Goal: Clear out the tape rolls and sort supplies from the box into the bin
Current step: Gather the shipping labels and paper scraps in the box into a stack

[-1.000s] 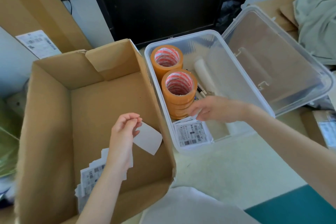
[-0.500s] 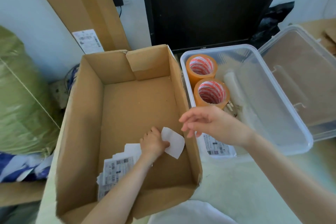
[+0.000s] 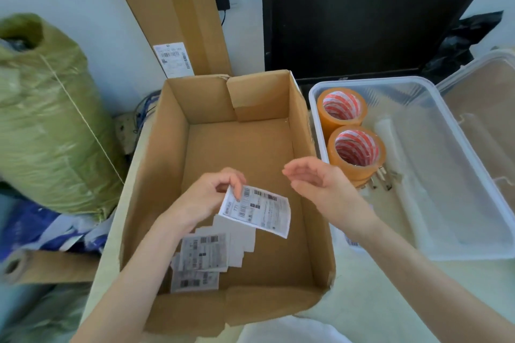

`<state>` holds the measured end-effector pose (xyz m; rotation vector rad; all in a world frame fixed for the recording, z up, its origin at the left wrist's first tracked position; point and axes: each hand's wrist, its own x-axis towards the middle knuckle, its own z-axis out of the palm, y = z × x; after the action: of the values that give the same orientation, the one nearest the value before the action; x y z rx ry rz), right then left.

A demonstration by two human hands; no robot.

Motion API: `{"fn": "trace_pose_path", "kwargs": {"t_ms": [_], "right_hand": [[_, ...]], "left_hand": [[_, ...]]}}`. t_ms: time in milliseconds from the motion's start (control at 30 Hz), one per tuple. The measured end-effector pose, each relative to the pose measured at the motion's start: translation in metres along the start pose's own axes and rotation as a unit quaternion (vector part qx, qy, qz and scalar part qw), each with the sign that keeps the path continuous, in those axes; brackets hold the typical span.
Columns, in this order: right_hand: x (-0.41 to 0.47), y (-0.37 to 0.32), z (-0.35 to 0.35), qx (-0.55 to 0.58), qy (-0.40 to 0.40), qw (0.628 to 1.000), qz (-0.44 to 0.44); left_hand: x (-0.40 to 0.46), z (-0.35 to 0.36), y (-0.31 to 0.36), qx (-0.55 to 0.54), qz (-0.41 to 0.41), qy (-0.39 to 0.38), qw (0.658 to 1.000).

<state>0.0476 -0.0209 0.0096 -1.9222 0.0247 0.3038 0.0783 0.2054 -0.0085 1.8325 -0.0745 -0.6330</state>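
Here the left hand (image 3: 207, 195) is pinching a label (image 3: 256, 210) by its upper left corner between thumb and fingertips, holding it up inside the box (image 3: 156, 164), printed side facing the camera. The right hand (image 3: 315, 184) is hovering just right of the label, over the box's right wall, fingers loosely spread and slightly curved, gripping nothing and touching nothing.

Below the held label, more labels (image 3: 206, 256) are lying in a loose, overlapping heap on the box floor, near the front left corner; some are showing barcodes, others their blank backs. The rest of the box floor is showing bare cardboard.

Just beside the box on the right, the clear bin (image 3: 473, 248) is sitting on the bench (image 3: 376, 301), its lid (image 3: 490, 108) lying open to the far right. Two stacks of orange tape (image 3: 354, 153) are standing upright inside it against the left wall, one behind the other. Some small metal clips are lying beside the nearer stack; a whitish roll is lying along the middle of the bin.

Behind both, a black monitor (image 3: 376, 22) is standing against the wall. A tall flat carton (image 3: 178, 8) is leaning to its left, and a green sack (image 3: 47, 114) is sitting well left of the box.
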Motion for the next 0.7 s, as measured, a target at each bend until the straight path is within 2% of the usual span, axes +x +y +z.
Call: {"fn": "trace_pose_path", "kwargs": {"t_ms": [133,200,333,400,467,533,600,700], "right_hand": [[0.011,-0.007,0.021,0.027,-0.130,0.988,0.078],[0.018,-0.006,0.029,0.019,-0.159,0.982,0.103],[0.031,-0.002,0.034,0.027,-0.149,0.983,0.105],[0.042,0.003,0.040,0.025,-0.125,0.985,0.117],[0.058,0.011,0.051,0.013,-0.091,0.986,0.138],[0.074,0.019,0.067,-0.014,-0.061,0.986,0.154],[0.085,0.026,0.080,-0.041,-0.036,0.985,0.165],[0.092,0.038,0.093,-0.040,-0.009,0.982,0.183]], "left_hand": [[-0.010,-0.021,0.012,0.082,0.045,-0.040,0.995],[-0.008,-0.026,0.011,0.100,0.056,-0.042,0.993],[0.001,-0.026,-0.003,0.122,0.063,0.018,0.990],[0.013,-0.026,-0.024,0.159,0.013,0.055,0.986],[0.024,-0.022,-0.048,0.205,-0.068,0.038,0.976],[0.033,-0.020,-0.072,0.346,-0.122,-0.011,0.930],[0.031,-0.014,-0.085,0.498,-0.165,-0.072,0.848],[0.021,0.001,-0.099,0.609,-0.181,-0.127,0.762]]}}
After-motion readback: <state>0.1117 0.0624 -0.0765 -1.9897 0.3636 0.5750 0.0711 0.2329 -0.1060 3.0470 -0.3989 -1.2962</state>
